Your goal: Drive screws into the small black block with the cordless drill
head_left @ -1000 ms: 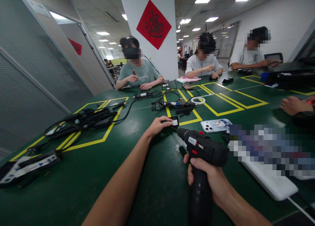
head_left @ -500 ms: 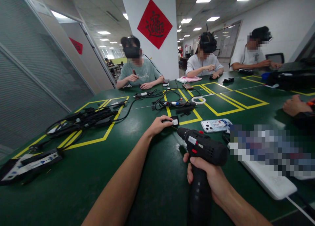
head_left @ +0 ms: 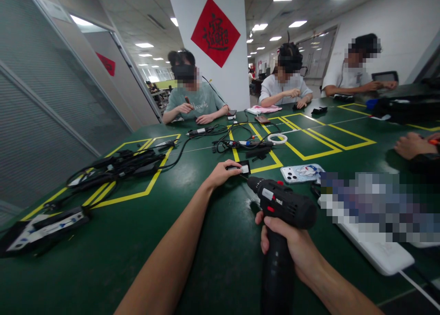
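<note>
My right hand [head_left: 288, 241] is wrapped round the grip of a black cordless drill [head_left: 285, 203] with red buttons. Its thin bit points forward and left, close to the fingers of my left hand [head_left: 222, 173]. Those fingers are closed on the near side of a small black part with a white face [head_left: 245, 168], which sits on the green table [head_left: 165, 255]. Whether the bit's tip touches the part is too small to tell.
Bundled black cables [head_left: 120, 166] lie to the left, near a black-and-white strip [head_left: 51, 230]. Further cables and a white ring [head_left: 277, 139] are beyond my left hand. A phone [head_left: 300, 173] and a white power bank [head_left: 378, 251] lie right. Co-workers sit around the table.
Almost nothing has moved. The drill and both hands keep their places, and the view has shifted very slightly.
</note>
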{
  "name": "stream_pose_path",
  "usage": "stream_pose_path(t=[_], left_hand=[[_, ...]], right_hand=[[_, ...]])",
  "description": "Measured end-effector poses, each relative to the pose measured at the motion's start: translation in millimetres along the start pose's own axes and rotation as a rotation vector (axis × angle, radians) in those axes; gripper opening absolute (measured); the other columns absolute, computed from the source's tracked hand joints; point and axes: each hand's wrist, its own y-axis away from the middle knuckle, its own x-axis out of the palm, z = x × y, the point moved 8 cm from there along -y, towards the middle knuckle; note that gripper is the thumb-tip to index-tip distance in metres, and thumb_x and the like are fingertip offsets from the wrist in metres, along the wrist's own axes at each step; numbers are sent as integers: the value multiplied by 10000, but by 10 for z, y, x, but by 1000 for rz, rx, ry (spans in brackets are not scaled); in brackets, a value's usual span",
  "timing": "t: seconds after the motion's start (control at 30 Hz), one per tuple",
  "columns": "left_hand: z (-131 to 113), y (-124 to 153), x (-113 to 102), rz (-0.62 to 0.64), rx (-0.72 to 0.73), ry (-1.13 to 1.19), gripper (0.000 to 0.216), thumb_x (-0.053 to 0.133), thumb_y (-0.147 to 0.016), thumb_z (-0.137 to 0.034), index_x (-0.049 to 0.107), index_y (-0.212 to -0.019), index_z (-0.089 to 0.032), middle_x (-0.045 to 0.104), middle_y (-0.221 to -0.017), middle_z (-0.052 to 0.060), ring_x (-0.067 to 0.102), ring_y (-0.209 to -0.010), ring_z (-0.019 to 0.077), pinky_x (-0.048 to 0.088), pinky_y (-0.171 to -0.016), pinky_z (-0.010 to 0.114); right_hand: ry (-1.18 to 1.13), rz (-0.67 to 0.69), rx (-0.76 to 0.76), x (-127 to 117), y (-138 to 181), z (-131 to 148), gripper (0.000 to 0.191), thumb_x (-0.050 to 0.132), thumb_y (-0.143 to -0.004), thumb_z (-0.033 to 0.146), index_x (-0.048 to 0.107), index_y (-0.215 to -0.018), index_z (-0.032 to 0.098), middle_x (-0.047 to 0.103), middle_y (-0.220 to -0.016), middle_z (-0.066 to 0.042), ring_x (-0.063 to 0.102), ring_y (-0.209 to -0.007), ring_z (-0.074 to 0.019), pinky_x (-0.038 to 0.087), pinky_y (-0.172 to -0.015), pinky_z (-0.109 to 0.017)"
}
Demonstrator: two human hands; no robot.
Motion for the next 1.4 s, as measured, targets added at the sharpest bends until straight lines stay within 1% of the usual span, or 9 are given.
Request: stream_pose_path(t=[0.2, 0.37, 0.57, 0.7, 0.83, 1.03, 1.27, 1.4], left_hand=[[5, 1, -4, -6, 0, 5, 357, 646, -673, -451, 673, -933, -208, 631, -1001, 41, 560, -959, 211, 391, -896, 319], [62, -14, -14, -21, -6, -17, 359, 638, -676, -461, 671, -936, -215, 628, -1004, 34, 559, -958, 213, 389, -898, 329], [105, -29, -60, -57, 2, -8, 370, 632, -682, -458, 660, -954, -208, 619, -1033, 43, 552, -969, 208, 388, -916, 333], [165, -76, -126, -61, -35, 19, 372, 644, -665, -450, 664, -944, -205, 632, -1016, 48, 555, -974, 217, 389, -919, 346], [233, -140, -198, -74, -65, 43, 369, 652, -656, -447, 668, -934, -206, 643, -1007, 47, 559, -975, 218, 384, -923, 349], [303, -162, -231, -93, -98, 61, 393, 669, -630, -457, 674, -929, -201, 656, -998, 46, 567, -962, 219, 381, -922, 343], [313, -146, -216, -85, -117, 74, 407, 666, -636, -452, 667, -956, -200, 657, -1010, 46, 570, -955, 226, 388, -910, 355], [299, -151, -221, -98, -119, 65, 399, 673, -628, -448, 672, -941, -201, 660, -1006, 48, 568, -958, 229, 381, -924, 361]], right_hand=[[-10, 38, 5, 12, -7, 7, 251, 528, -765, 348, 582, -881, 131, 552, -487, -15, 489, -477, -137, 368, -525, -267], [-4, 4, 13, 21, -43, -24, 245, 534, -758, 352, 574, -870, 138, 561, -484, -14, 483, -468, -132, 375, -515, -261], [31, -5, 24, 173, -121, 46, 221, 561, -717, 325, 571, -840, 142, 559, -465, -5, 483, -439, -125, 373, -482, -247], [32, -44, 51, 295, -231, 116, 200, 564, -676, 299, 558, -798, 141, 548, -441, -3, 488, -424, -133, 378, -458, -249], [15, -48, 58, 358, -359, 92, 199, 555, -665, 304, 557, -779, 141, 548, -440, -4, 491, -420, -136, 387, -448, -252], [17, -10, 12, 343, -408, 32, 192, 558, -663, 309, 542, -777, 156, 534, -431, 14, 489, -419, -130, 383, -451, -244], [51, -13, 51, 289, -410, 18, 154, 566, -658, 298, 539, -698, 153, 565, -457, -11, 501, -437, -136, 398, -466, -258], [53, 1, 55, 286, -409, 10, 195, 567, -666, 314, 559, -769, 149, 558, -453, -1, 500, -438, -137, 395, -463, -256]])
